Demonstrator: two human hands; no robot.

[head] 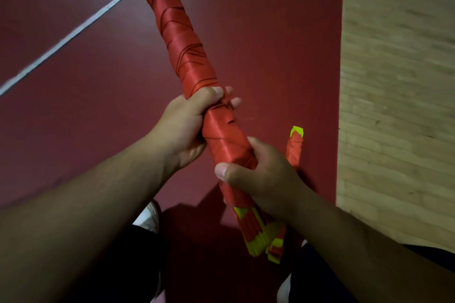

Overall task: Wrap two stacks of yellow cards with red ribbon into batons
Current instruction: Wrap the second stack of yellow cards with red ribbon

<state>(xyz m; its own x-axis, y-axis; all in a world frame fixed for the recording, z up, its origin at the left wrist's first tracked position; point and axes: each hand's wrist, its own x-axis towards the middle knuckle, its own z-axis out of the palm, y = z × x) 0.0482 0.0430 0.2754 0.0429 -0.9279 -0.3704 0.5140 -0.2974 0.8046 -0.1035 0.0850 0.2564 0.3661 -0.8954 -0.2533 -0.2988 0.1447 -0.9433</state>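
Currently left hand [183,128] and right hand [263,179] both curl round the baton [194,61], held up over the mat [270,32], second baton [295,147] behind the right; slacken either and the ribbon [172,15] likely unwinds.

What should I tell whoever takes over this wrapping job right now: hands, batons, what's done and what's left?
Left hand: grips the long red-ribbon-wrapped baton of yellow cards about mid-length.
Right hand: grips the same baton lower down.
Shorter red-wrapped baton: runs behind the right hand, seemingly held along with it.
Both are held above the dark red floor mat.
Done: both look wrapped, with yellow showing only at the ends.
Left: probably just tidying or securing the ribbon ends; no loose tail is visible.
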